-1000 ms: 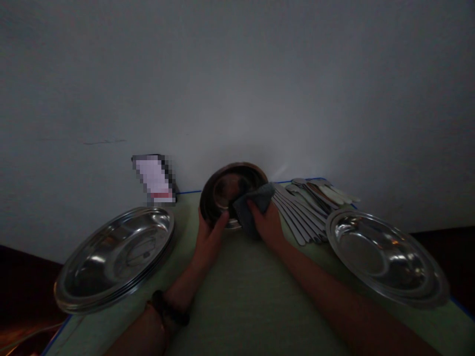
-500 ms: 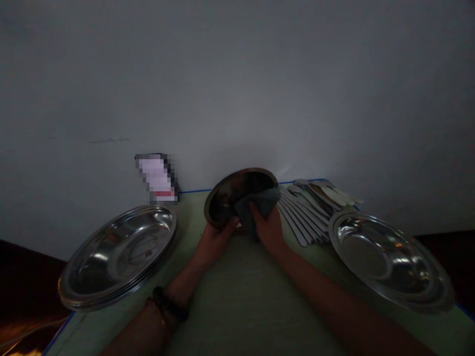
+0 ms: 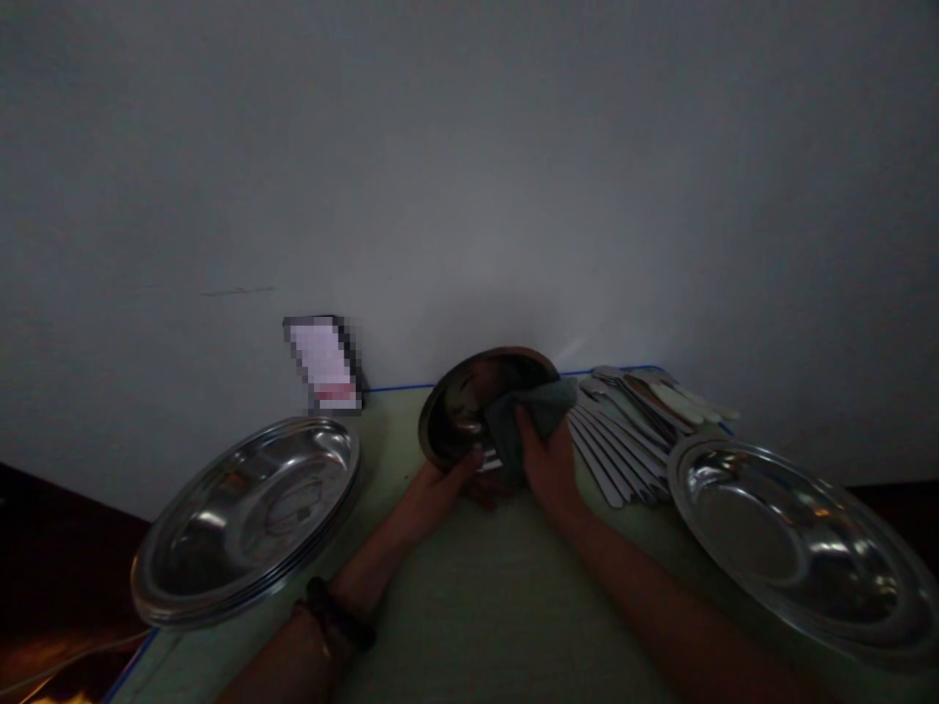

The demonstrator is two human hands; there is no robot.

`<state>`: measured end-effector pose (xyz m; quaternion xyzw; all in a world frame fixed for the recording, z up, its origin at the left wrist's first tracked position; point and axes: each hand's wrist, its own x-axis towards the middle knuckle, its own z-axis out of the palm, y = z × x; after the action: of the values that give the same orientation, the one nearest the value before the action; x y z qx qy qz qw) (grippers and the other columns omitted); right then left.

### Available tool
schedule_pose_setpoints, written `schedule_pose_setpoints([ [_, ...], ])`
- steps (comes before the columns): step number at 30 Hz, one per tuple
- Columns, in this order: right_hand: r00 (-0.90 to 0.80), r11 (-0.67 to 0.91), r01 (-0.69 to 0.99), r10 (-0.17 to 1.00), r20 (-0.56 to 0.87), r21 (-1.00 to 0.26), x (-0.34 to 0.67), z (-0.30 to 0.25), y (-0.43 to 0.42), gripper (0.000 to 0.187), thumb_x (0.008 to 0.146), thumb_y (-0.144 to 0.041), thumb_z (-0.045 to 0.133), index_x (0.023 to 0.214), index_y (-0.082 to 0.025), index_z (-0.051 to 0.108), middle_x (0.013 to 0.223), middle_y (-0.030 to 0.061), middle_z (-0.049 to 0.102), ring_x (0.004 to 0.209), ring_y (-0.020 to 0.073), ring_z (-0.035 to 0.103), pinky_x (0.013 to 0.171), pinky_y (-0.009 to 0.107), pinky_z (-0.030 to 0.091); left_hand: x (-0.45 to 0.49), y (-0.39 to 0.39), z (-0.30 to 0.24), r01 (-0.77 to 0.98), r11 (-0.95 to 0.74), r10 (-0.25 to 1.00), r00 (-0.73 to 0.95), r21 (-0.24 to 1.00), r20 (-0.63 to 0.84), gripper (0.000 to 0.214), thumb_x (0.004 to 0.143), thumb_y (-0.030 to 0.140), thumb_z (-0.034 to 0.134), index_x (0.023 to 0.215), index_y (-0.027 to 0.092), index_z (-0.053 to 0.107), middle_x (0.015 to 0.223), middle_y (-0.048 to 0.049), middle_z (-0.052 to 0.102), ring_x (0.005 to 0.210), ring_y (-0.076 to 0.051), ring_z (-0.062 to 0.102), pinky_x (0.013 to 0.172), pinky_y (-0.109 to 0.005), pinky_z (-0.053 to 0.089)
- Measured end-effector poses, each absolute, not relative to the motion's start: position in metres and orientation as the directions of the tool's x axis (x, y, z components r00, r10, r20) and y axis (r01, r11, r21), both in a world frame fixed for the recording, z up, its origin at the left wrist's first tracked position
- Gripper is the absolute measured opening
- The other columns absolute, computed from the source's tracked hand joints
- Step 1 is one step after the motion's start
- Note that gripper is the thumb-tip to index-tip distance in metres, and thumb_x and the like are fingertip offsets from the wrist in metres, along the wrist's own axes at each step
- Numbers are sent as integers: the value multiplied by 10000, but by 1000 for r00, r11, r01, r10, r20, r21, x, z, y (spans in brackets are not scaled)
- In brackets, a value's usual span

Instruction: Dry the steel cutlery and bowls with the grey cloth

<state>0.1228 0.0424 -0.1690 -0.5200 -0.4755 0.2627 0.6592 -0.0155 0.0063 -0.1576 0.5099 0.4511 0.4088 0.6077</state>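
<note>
A shiny metal basin (image 3: 459,401) is tilted up toward me near the back of the table. My left hand (image 3: 449,484) grips its lower rim, thumb on the inner side and fingers beneath. In my right hand (image 3: 549,460) a grey-green cloth (image 3: 539,406) is bunched and pressed against the basin's right side. The cloth covers part of the basin's inside, and the fingertips of the right hand are hidden by it.
Stacked metal basins (image 3: 245,518) stand at the left and more (image 3: 778,538) at the right. Several metal utensils (image 3: 623,440) lie fanned out behind the right stack. A pixelated phone-like object (image 3: 323,362) leans on the wall (image 3: 469,176). The table (image 3: 469,606) is pale green.
The whole view has shifted slightly, so everything sits a little lower and further right. The cloth's upper corner now pokes out past the basin's right rim. Both hands keep their hold.
</note>
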Motion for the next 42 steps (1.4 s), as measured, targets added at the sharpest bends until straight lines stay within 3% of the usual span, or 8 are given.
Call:
schedule_pose_setpoints([
  [3,286,304,159,896,338,-939,121,-171,43,396,768,-483,558,1000,-164,579,996,117,655,962,263,599,849,404,440,-15,6,-156,79,155,950,260,985,-171,348,737,468,622,781,125,659,641,-93,719,591,-190,675,653,-300,538],
  [10,376,379,217,818,435,-900,145,-167,58,398,747,-459,581,1013,-163,565,999,98,649,953,236,592,874,392,426,-5,7,-149,-10,143,989,-42,990,-143,528,735,557,566,954,76,556,543,-87,676,447,-213,633,418,-292,486],
  [15,411,316,144,843,347,-938,129,-169,46,411,764,-473,556,1033,-163,566,1054,114,639,1029,248,574,915,411,403,-10,2,-142,169,126,958,236,978,-164,415,735,515,579,757,106,644,526,-92,684,501,-173,624,544,-266,497],
  [18,330,286,137,889,316,-948,121,-170,38,426,751,-471,579,1039,-158,572,1006,109,661,971,250,607,844,381,446,-8,-1,-139,250,96,953,257,963,-162,391,747,489,559,620,132,656,599,-96,710,567,-156,626,601,-238,490],
  [26,391,325,168,845,366,-931,136,-168,50,414,723,-457,612,1016,-168,569,997,102,653,955,242,594,861,394,432,-8,8,-149,124,97,988,-132,987,-81,461,785,561,460,861,119,567,434,-22,613,295,-122,475,311,-207,316],
  [32,361,300,185,865,349,-936,131,-169,46,400,742,-446,590,1026,-166,558,1042,116,637,990,245,585,888,402,419,-10,9,-149,99,102,985,130,990,-114,455,736,512,576,934,103,572,506,-60,665,403,-151,567,401,-226,409],
  [37,331,300,171,880,341,-939,132,-169,46,423,721,-468,609,1020,-171,568,1007,107,654,935,247,607,839,392,447,-4,3,-141,119,98,990,93,988,-109,425,703,474,644,952,130,635,705,-72,712,564,-178,629,444,-233,422],
  [42,431,279,128,849,307,-952,138,-166,52,404,764,-516,532,932,-155,604,947,110,677,934,247,615,834,384,446,-5,0,-142,64,32,992,119,997,-40,547,761,577,524,1010,100,623,804,-118,715,560,-164,607,445,-236,431],
])
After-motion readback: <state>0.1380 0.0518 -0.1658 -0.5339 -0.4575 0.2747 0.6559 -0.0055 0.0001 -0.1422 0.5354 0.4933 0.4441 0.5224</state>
